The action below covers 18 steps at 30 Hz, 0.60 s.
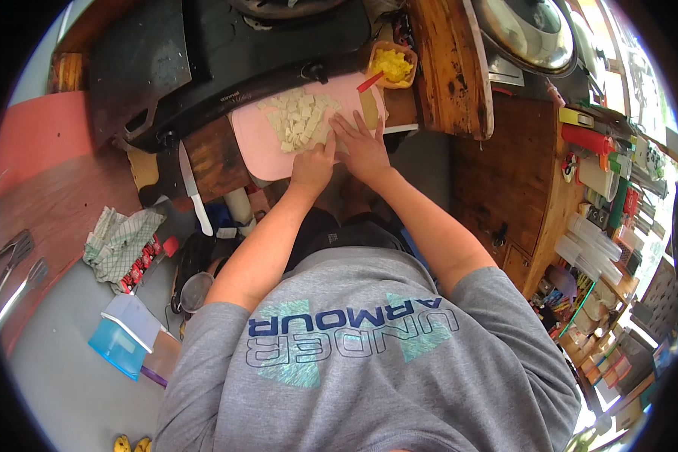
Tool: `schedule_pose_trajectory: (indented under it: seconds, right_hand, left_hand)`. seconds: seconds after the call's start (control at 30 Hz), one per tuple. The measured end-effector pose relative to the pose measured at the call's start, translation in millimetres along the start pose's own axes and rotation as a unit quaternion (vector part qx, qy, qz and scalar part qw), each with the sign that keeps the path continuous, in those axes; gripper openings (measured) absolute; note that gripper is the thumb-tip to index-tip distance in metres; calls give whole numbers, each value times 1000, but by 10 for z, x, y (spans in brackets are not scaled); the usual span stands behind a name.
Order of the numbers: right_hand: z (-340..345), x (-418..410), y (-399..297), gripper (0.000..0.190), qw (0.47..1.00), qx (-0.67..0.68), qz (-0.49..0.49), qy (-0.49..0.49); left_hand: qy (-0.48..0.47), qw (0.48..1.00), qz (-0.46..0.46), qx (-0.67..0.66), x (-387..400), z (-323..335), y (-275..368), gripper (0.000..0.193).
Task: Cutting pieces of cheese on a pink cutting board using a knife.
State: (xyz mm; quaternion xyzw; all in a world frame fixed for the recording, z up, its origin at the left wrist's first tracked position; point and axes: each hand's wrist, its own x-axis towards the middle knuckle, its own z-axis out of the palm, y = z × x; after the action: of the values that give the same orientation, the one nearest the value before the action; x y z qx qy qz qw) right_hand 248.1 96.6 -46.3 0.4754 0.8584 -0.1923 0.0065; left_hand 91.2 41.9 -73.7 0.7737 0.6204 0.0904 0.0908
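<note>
A pink cutting board (pixel 254 161) lies before me on the wooden counter. Many pale, flat cut pieces (pixel 299 118), perhaps dough, are heaped on its middle. My left hand (pixel 312 169) is at the near edge of the heap, index finger extended and the others curled; whether it pinches a piece is hidden. Beside it, my right hand (pixel 367 148) rests on the board with fingers spread, its fingertips near the pieces and a tan flat patch (pixel 369 109). A red-handled utensil (pixel 370 82) leans from an orange tub (pixel 409 79) of yellow soft food (pixel 392 64).
A white-handled knife (pixel 199 212) lies at the counter's left, its handle past the edge. Behind the board stands a black gas stove (pixel 220 99). A thick wooden panel (pixel 449 68) rises on the right. A checked cloth (pixel 121 243) and plastic containers (pixel 118 344) are at left.
</note>
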Motion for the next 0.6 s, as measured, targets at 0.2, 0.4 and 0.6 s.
schedule_pose_trajectory:
  seconds: [0.2,0.4,0.6]
  right_hand:
    - [40,-15,7,71,1000,-14,-2,-5]
    - [33,-45,-13,69,1000,-30,5,5]
    - [45,-67,-25,70,999,-33,4,23]
  left_hand:
    - [28,1000,7,8,-41,49,27,58]
    - [43,999,0,2,-56,53,65,55]
    - [8,1000,-13,-5,-266,-72,-12,53]
